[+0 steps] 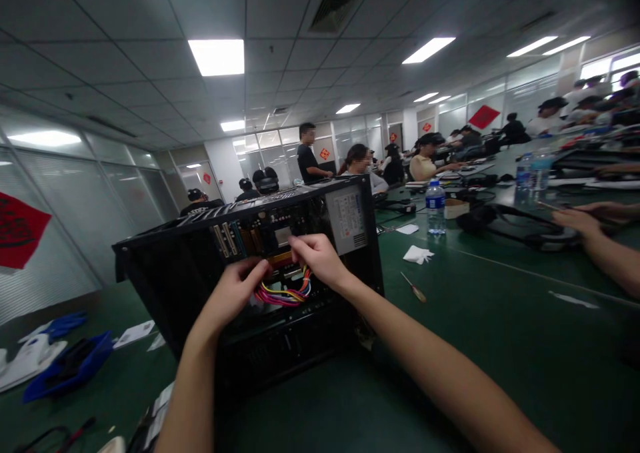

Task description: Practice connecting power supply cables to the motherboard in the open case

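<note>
- Bare forearms [200, 366] reach to the open black computer case [280, 346] on the green table [470, 333]; colored wires [283, 298] loop inside.
- Left hand [235, 290] curls beside them, right hand [320, 260] just above; I cannot tell either grip.
- Right of the case: screwdriver [419, 294], crumpled tissue [418, 254], bottle [435, 208].

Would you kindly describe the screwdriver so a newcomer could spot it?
Find the black computer case on the green table, then the crumpled tissue to its right. The screwdriver lies just nearer you; its thin shaft and yellowish handle set it apart from the soft white tissue.
</note>
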Demonstrator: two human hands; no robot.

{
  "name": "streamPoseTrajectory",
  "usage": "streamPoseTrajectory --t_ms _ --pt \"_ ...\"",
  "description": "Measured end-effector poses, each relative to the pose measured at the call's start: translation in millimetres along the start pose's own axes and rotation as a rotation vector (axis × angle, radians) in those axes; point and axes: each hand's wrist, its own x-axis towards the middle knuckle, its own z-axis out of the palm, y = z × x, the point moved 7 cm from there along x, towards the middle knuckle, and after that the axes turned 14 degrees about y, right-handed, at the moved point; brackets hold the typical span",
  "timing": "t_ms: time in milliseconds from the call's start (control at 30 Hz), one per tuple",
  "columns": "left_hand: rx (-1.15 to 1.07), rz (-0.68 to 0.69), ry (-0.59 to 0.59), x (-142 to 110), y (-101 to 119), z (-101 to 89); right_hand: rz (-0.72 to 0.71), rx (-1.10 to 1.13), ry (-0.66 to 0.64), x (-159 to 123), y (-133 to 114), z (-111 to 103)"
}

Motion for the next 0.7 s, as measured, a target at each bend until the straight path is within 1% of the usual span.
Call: streamPoseTrajectory --t_ms 100,167,200,267,333,367,400,433,500,600,667,700 --pt "0.011 -0.054 -0.218 -13 13 -2.1 0.042 0.052 -0.028 3 -2 -5" --pt "0.013 -0.097 -0.327 -22 17 -3.8 0.053 0.018 -0.134 1 -3 -1" --pt "0.014 -0.108 -0.356 -25 20 -5.1 0.060 -0.020 -0.222 -3 -4 3" --pt "0.027 -0.112 -0.357 -28 26 -7.9 0.071 -0.115 -0.449 -17 -8 16" --pt "0.075 -0.081 -0.299 -27 34 -10.6 0.037 -0.190 -0.667 -33 -18 28" --pt "0.111 -0.051 -0.259 -26 38 -11.7 -0.009 -0.215 -0.736 -40 -26 32" --pt "0.146 -0.019 -0.216 -25 43 -12.8 -0.063 -0.236 -0.774 -45 -34 35" --pt "0.171 0.012 -0.172 -23 48 -13.8 -0.116 -0.265 -0.785 -48 -42 36" --pt "0.183 0.054 -0.076 -22 56 -16.7 -0.219 -0.380 -0.748 -52 -56 35" --pt "0.159 0.053 0.062 -20 63 -21.2 -0.327 -0.610 -0.575 -53 -74 28" --pt "0.143 0.029 0.119 -20 65 -20.9 -0.361 -0.714 -0.459 -55 -85 23" --pt "0.129 0.019 0.131 -21 67 -19.4 -0.374 -0.755 -0.424 -57 -90 23"
